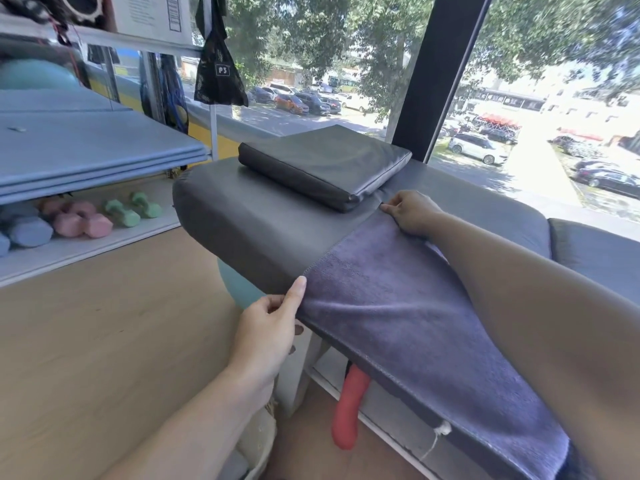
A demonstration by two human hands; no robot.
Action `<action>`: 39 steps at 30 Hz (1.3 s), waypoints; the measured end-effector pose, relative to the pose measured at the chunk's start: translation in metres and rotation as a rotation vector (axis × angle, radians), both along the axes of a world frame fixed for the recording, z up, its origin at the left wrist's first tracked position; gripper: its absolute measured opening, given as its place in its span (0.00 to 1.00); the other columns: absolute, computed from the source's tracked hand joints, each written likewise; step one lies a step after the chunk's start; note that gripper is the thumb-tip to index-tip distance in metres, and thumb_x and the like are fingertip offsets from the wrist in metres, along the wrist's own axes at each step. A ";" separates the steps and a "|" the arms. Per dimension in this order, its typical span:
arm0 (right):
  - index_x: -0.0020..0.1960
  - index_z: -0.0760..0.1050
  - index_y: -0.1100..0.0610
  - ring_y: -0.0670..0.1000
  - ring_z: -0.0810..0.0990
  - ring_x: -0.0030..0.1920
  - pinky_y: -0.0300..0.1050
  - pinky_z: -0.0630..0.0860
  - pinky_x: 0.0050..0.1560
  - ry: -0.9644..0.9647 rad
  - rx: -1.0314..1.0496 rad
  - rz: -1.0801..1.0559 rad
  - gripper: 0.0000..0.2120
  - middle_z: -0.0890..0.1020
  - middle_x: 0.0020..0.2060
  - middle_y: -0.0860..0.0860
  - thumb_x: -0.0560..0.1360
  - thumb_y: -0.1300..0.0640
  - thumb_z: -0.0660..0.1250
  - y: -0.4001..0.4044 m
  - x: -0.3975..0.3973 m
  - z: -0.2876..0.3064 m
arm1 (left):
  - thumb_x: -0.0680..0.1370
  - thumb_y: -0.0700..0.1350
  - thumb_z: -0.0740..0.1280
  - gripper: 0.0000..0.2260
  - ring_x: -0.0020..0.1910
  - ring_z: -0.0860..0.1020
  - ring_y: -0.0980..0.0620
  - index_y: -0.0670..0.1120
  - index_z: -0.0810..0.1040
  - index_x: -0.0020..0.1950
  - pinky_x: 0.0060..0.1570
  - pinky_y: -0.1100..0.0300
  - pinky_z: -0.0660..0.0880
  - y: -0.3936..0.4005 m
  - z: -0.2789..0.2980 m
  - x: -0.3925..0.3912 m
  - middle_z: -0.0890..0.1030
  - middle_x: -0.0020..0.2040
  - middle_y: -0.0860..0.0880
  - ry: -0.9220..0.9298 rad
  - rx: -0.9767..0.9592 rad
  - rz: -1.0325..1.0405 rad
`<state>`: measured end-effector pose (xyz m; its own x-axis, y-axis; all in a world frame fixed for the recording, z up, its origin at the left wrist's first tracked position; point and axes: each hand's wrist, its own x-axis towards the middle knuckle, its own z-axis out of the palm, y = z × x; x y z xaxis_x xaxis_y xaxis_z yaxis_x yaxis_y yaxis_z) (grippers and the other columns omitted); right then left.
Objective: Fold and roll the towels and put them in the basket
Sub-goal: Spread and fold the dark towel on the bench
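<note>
Purple towel (398, 306) lay flat across black padded bench (249, 220), between both hands. Left hand (268, 327) pinched near corner, thumb on top. Right hand (412, 211) pinched far corner, fingers curled. Black cushion (322, 164) just beyond right hand. Red roller (348, 410) below left hand, under bench.

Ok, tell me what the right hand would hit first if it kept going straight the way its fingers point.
The right hand pinches the far corner of the purple towel, fingers aimed left and slightly away along the black bench. Going straight on, it would likely meet the black cushion first, at its near corner, though depth is hard to judge.
</note>
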<state>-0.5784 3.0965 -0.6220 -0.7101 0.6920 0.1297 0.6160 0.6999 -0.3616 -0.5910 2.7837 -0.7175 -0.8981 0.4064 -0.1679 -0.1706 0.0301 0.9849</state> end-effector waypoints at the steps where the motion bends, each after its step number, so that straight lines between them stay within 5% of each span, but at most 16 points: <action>1: 0.49 0.80 0.60 0.58 0.80 0.52 0.47 0.73 0.51 -0.055 -0.001 0.011 0.19 0.83 0.49 0.57 0.82 0.44 0.62 -0.002 -0.001 0.004 | 0.76 0.63 0.69 0.21 0.29 0.75 0.58 0.44 0.83 0.45 0.32 0.64 0.70 0.000 0.000 0.000 0.81 0.33 0.55 -0.027 0.015 -0.040; 8: 0.45 0.73 0.56 0.57 0.76 0.50 0.48 0.71 0.54 -0.302 -0.039 0.045 0.13 0.79 0.52 0.59 0.84 0.50 0.60 -0.020 0.004 0.029 | 0.74 0.49 0.76 0.10 0.36 0.80 0.55 0.46 0.78 0.43 0.41 0.60 0.76 -0.001 0.000 0.000 0.81 0.37 0.51 -0.092 0.194 -0.206; 12: 0.56 0.81 0.64 0.55 0.77 0.45 0.46 0.72 0.45 -0.206 -0.121 -0.036 0.13 0.82 0.51 0.59 0.80 0.55 0.66 -0.015 0.014 0.025 | 0.74 0.46 0.76 0.11 0.33 0.77 0.54 0.47 0.75 0.41 0.29 0.63 0.73 -0.004 0.005 -0.008 0.79 0.34 0.51 -0.012 0.177 -0.082; 17: 0.48 0.78 0.57 0.52 0.74 0.39 0.42 0.68 0.35 -0.096 -0.148 -0.035 0.06 0.78 0.43 0.53 0.77 0.55 0.71 -0.011 0.041 0.032 | 0.71 0.49 0.79 0.11 0.38 0.77 0.50 0.47 0.79 0.43 0.30 0.60 0.67 -0.013 0.013 -0.032 0.83 0.39 0.49 0.111 0.159 0.082; 21: 0.44 0.73 0.54 0.51 0.74 0.41 0.44 0.68 0.38 0.037 -0.478 0.070 0.08 0.77 0.41 0.52 0.78 0.58 0.71 -0.012 0.066 0.051 | 0.72 0.49 0.78 0.08 0.42 0.77 0.51 0.51 0.80 0.43 0.33 0.60 0.69 -0.020 0.020 -0.052 0.82 0.43 0.51 0.007 0.198 0.146; 25: 0.59 0.74 0.56 0.52 0.71 0.44 0.44 0.67 0.41 -0.130 -0.679 0.254 0.14 0.74 0.46 0.55 0.76 0.57 0.73 -0.025 0.096 0.076 | 0.75 0.48 0.75 0.06 0.41 0.78 0.56 0.52 0.79 0.41 0.37 0.61 0.69 -0.032 0.034 -0.061 0.82 0.42 0.55 -0.080 0.292 0.158; 29: 0.49 0.77 0.62 0.47 0.70 0.37 0.40 0.67 0.38 -0.275 -0.683 0.347 0.18 0.74 0.37 0.52 0.70 0.51 0.79 -0.042 0.116 0.089 | 0.77 0.48 0.74 0.05 0.37 0.77 0.58 0.52 0.81 0.42 0.33 0.61 0.63 -0.041 0.051 -0.059 0.82 0.41 0.56 -0.063 0.307 0.127; 35: 0.47 0.79 0.55 0.52 0.74 0.44 0.46 0.69 0.47 0.187 -0.720 0.298 0.20 0.78 0.42 0.54 0.67 0.41 0.79 -0.043 0.151 0.120 | 0.76 0.46 0.74 0.08 0.31 0.69 0.57 0.50 0.79 0.39 0.22 0.65 0.57 -0.038 0.093 -0.055 0.78 0.34 0.56 0.037 0.196 -0.098; 37: 0.42 0.78 0.50 0.48 0.74 0.39 0.43 0.68 0.41 0.343 -0.665 0.215 0.14 0.78 0.38 0.47 0.69 0.42 0.76 -0.042 0.164 0.133 | 0.75 0.46 0.76 0.08 0.33 0.72 0.57 0.50 0.79 0.39 0.27 0.63 0.60 -0.033 0.112 -0.050 0.79 0.34 0.56 0.091 0.157 -0.173; 39: 0.48 0.79 0.50 0.47 0.76 0.37 0.39 0.68 0.33 0.457 -0.591 0.135 0.10 0.80 0.40 0.46 0.73 0.44 0.73 -0.041 0.175 0.139 | 0.75 0.45 0.76 0.08 0.35 0.74 0.58 0.50 0.78 0.39 0.31 0.62 0.61 -0.027 0.127 -0.044 0.81 0.35 0.56 0.139 0.147 -0.240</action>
